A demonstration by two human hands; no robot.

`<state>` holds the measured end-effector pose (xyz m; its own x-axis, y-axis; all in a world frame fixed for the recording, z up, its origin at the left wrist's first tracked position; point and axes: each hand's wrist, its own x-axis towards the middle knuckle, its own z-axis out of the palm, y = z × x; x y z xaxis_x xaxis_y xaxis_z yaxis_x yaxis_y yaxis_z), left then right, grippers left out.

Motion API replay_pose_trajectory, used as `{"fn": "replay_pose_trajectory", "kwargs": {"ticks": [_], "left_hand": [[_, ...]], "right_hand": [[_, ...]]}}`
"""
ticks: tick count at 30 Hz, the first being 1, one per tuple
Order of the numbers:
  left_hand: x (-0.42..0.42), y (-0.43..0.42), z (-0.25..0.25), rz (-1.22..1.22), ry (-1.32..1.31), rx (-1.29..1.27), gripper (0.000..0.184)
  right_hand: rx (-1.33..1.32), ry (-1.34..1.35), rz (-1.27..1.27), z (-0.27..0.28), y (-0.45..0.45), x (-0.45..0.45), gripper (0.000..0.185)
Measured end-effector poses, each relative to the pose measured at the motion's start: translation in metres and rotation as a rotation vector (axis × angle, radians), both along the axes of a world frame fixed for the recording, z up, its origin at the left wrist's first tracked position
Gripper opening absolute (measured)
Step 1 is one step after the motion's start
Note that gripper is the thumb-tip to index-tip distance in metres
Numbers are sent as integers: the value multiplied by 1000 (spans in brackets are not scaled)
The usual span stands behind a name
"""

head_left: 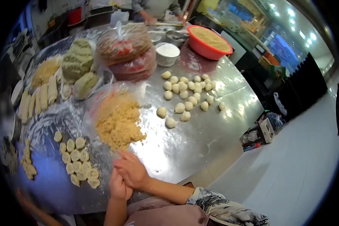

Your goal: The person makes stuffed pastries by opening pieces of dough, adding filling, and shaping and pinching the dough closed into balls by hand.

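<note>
At the near edge of the metal table, my left hand point(119, 185) and my right hand point(133, 170) are pressed together. Both are closed, the right lying over the left, and whatever is between them is hidden. Just beyond my fingers lies a heap of crumbly yellow filling point(120, 126), partly in a clear plastic bag point(101, 100). Left of my hands, flat cut dough pieces point(77, 156) sit in a cluster. Several round dough balls point(182, 87) are spread across the table's right half.
Dough rolls point(43, 96), green dough point(79, 60) and stacked filled bags point(126, 45) stand at the back left. Behind are a bowl of white powder point(167, 54) and a red basin point(209, 41). Across the table, another person's hand point(148, 18) works. The metal table point(199, 147) ends right.
</note>
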<state>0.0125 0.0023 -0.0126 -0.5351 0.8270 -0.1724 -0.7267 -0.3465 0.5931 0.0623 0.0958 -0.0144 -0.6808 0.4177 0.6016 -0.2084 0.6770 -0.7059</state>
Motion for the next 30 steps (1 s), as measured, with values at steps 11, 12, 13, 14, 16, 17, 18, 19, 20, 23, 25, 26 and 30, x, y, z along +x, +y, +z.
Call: {"fn": "replay_pose_trajectory", "kwargs": {"ticks": [11,12,13,14,16,17,18,19,20,23,25,26,30], "left_hand": [[12,9,25,170,485,-177,42],[11,6,21,169,516,-193,41],[8,2,12,167,547,-210,40],[4,-2,5,165,579,-225,39],[-9,-10,-1,163,936,-424,41],[-12,-13,-2,160,1113,-524,43],[-10,-12,-1,204,1184,-563,48],[-7,-9,2,248,1256,-597,53],[-5,-6,4,289,1328,-624,58],[3,0,14,386,1141,-432,70],[1,0,23,350,988,-493,75],[-3,-1,26,334,914,-525,78],[-8,6,-4,165,450,-216,75]], "right_hand": [[-1151,16,60,9,-5,-15,36],[-1084,-18,35,11,-8,-14,39],[-1015,-51,11,14,-11,-14,43],[-946,-83,-13,14,-14,-15,46],[-968,-15,40,-5,-32,-17,47],[-978,19,66,-13,-38,-17,47],[-1036,-46,130,-11,-37,-14,46],[-1091,-110,191,-6,-34,-8,44],[-1143,-172,245,-3,-30,-4,42],[-1160,-299,218,-3,-17,-3,36],[-896,-376,172,2,0,-2,34],[-762,-415,152,4,6,-1,33],[-257,-223,7,-15,-8,-8,37]]}}
